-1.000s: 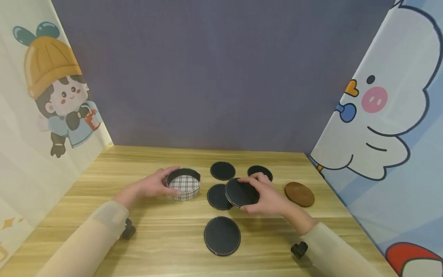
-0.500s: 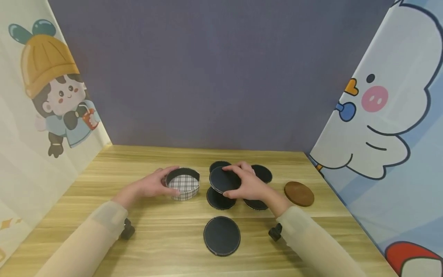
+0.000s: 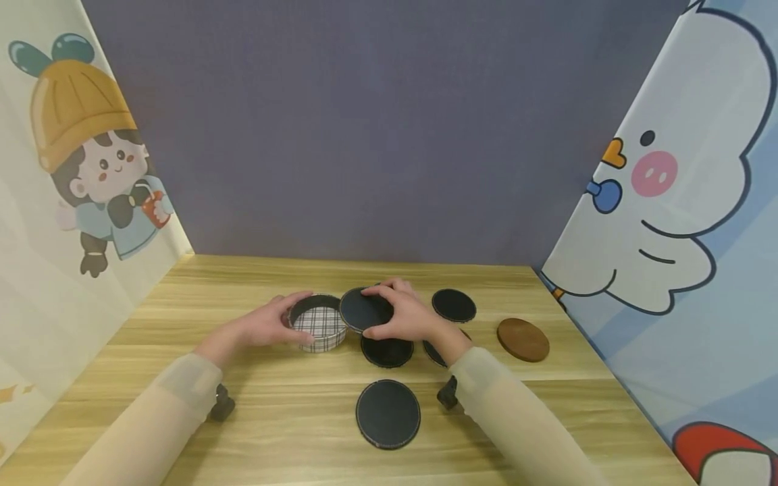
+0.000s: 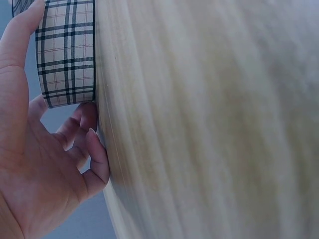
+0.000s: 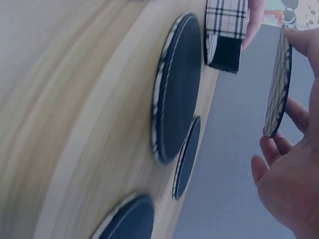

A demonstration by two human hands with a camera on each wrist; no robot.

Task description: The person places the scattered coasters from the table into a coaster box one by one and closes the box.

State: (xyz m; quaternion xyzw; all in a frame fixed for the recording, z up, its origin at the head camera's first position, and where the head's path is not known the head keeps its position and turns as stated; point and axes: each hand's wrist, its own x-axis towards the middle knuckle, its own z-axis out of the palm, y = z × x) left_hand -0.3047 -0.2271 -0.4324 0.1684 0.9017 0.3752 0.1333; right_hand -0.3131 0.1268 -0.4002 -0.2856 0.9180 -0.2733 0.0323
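Note:
My left hand (image 3: 273,322) grips a round, open-topped coaster holder (image 3: 325,343) with plaid outside and floor and a dark inner wall. In the left wrist view its plaid side (image 4: 67,55) stands between my thumb and fingers, low on the table. My right hand (image 3: 408,317) pinches a black round coaster (image 3: 362,309) by its edges, tilted and raised above the table. Its near edge overlaps the holder's right rim in the head view. From the right wrist, the coaster's plaid underside (image 5: 277,82) shows, apart from the holder (image 5: 227,19).
Black coasters lie flat on the wooden table: one in front (image 3: 387,413), one below my right hand (image 3: 387,352), one at the back right (image 3: 454,305). Another (image 3: 433,352) is partly under my right wrist. A brown disc (image 3: 523,339) lies farther right. A grey panel (image 3: 365,135) stands behind.
My right hand has carried the black coaster leftward, from over the right-hand coasters to the holder's right rim. My left hand has stayed on the holder.

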